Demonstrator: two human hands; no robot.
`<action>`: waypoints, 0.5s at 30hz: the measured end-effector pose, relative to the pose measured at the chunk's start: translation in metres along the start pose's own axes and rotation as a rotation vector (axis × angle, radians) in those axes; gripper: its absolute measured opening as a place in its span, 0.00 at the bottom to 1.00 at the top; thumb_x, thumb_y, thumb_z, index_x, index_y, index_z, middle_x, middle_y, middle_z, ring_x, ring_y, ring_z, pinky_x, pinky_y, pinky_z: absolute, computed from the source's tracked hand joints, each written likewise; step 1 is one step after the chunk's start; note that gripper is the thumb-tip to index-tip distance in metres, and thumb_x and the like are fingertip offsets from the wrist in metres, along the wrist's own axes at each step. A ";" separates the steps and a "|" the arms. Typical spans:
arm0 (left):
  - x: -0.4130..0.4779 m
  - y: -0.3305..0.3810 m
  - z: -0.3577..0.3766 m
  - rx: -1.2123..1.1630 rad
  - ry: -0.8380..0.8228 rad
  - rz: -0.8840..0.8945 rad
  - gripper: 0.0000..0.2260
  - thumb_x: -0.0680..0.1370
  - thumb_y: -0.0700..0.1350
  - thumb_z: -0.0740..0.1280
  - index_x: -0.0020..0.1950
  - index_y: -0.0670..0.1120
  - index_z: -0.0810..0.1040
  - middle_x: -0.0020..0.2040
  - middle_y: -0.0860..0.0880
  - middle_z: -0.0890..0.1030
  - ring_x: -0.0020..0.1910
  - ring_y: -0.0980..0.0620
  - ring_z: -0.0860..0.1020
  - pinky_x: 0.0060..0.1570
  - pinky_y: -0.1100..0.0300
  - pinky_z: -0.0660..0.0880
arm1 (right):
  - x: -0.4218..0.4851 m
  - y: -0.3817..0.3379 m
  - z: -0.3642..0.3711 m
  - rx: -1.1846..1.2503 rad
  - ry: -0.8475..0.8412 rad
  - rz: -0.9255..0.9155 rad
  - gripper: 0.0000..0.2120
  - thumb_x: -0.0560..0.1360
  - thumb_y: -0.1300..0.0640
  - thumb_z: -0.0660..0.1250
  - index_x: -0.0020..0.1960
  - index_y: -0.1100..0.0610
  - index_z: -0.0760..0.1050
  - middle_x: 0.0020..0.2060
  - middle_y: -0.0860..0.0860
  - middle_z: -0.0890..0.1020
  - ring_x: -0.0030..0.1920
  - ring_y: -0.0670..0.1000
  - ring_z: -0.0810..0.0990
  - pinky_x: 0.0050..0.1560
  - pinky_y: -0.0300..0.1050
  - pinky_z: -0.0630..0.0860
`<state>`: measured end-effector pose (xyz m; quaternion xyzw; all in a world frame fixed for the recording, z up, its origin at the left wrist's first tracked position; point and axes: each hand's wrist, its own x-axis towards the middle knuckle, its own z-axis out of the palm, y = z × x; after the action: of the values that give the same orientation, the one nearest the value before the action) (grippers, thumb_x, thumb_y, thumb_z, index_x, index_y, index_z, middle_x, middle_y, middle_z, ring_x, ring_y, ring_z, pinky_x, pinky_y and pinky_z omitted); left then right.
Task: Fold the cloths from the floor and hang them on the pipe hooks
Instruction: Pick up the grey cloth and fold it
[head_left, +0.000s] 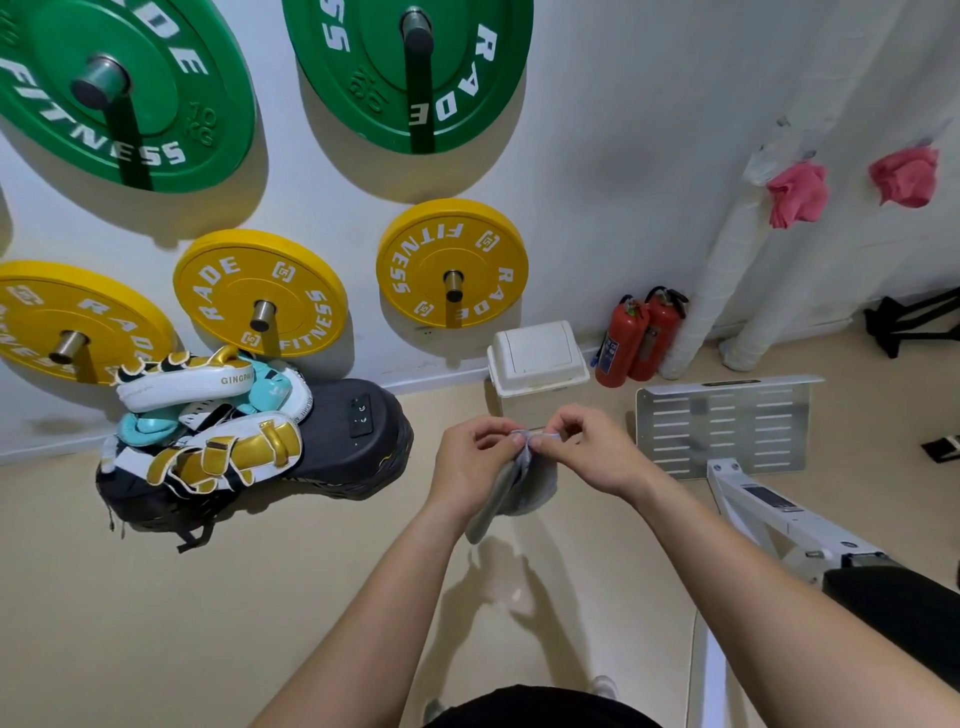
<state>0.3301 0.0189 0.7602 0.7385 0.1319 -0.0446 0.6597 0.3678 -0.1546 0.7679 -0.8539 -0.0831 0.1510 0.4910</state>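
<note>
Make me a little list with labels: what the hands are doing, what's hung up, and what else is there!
left hand: pinches top edge of grey cloth
right hand: pinches the same edge
grey cloth: hangs below both hands, above the floor
pink cloths: two, hung by the white pipes
also there: red fire extinguishers, white bin

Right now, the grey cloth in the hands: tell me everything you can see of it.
The grey cloth is small, pale and soft-looking, perhaps towelling. It is doubled over, with its top edges gathered together. The left hand and the right hand each pinch that top edge, close together. The rest hangs limp below them in loose layers, the left layer in shade and trailing lowest. It hangs clear of the beige floor, and only the hands touch it.
</note>
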 end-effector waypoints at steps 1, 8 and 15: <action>-0.001 -0.001 0.001 -0.016 -0.001 -0.007 0.03 0.76 0.38 0.72 0.48 0.41 0.84 0.43 0.45 0.86 0.43 0.54 0.84 0.49 0.60 0.79 | 0.000 -0.002 0.001 0.003 -0.006 0.004 0.12 0.71 0.52 0.76 0.38 0.58 0.77 0.37 0.52 0.79 0.39 0.46 0.74 0.41 0.42 0.70; 0.001 -0.006 0.001 -0.129 0.041 -0.067 0.04 0.77 0.38 0.71 0.51 0.43 0.84 0.45 0.46 0.87 0.49 0.48 0.85 0.54 0.54 0.81 | 0.007 -0.004 0.009 0.012 0.020 -0.080 0.08 0.70 0.56 0.76 0.41 0.53 0.76 0.32 0.47 0.75 0.33 0.44 0.73 0.37 0.43 0.71; -0.002 -0.004 0.004 -0.226 0.075 -0.108 0.04 0.78 0.36 0.70 0.51 0.39 0.83 0.44 0.43 0.87 0.41 0.52 0.83 0.44 0.62 0.79 | 0.011 -0.009 0.004 -0.129 0.025 -0.145 0.04 0.75 0.57 0.71 0.43 0.52 0.78 0.35 0.43 0.79 0.35 0.37 0.75 0.37 0.29 0.68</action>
<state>0.3280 0.0155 0.7566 0.6525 0.2000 -0.0373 0.7300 0.3769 -0.1435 0.7720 -0.8773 -0.1481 0.0990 0.4456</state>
